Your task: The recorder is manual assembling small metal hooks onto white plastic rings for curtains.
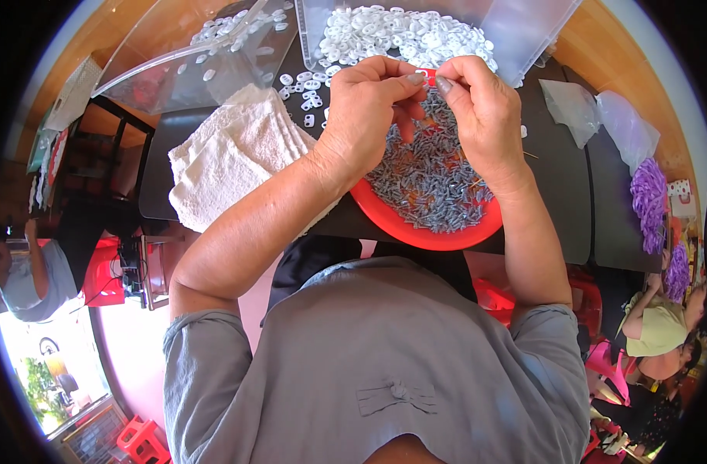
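My left hand [373, 104] and my right hand [481, 108] meet over the far side of a red basin [427, 238]. The left thumb and index finger pinch a small white plastic piece [421, 73], mostly covered by the fingers. Close beside it, the right thumb and index finger are pinched together; what they hold is too small to make out. Many small grey pieces [438, 193] fill the basin under my hands. Loose white oval pieces with holes [311, 97] lie on the dark table just left of my left hand.
A clear plastic bin [516, 46] heaped with white pieces [407, 35] stands behind my hands. Left are a clear lid [168, 81] with more pieces and a folded white towel [237, 151]. Plastic bags [574, 108] and purple strands [649, 203] lie right. Other people sit at both sides.
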Demonstrator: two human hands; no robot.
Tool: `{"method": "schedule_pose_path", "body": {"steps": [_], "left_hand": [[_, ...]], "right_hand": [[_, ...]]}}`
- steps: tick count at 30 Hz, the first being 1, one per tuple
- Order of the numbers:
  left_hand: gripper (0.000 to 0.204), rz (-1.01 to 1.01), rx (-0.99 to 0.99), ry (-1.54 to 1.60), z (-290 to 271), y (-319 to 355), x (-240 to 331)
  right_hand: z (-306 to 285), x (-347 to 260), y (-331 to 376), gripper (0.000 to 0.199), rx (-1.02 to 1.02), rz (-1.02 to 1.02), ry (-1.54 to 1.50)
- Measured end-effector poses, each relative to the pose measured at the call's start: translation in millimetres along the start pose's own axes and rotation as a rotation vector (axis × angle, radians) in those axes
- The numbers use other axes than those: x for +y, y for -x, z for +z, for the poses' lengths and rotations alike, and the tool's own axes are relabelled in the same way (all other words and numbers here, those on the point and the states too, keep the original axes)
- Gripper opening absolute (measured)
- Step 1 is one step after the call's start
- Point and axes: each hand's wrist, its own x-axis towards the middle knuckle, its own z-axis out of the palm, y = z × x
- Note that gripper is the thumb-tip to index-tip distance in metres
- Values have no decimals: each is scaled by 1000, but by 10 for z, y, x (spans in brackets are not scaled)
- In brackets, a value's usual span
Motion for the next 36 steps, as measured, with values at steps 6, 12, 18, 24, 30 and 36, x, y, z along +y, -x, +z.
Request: {"method": "schedule_pose_path", "body": {"steps": [6,12,18,24,30,36], "left_hand": [[11,3,3,-2,5,-2,1],[11,2,-2,-11,8,-6,-11],[13,-7,0,-58,1,15,0],[13,-9,-3,-59,11,27,14],[13,-1,-3,-128,15,24,-4],[14,-23,-17,-243,11,11,-11]], "right_hand": [[2,-1,-1,9,7,-8,12],[10,4,12,9,-7,-3,19],[17,-17,13,7,-30,49,-39],[2,9,-2,6,-45,120,-191],[-3,8,12,6,-37,93,-138],[-17,21,13,7,-38,81,-89]]}}
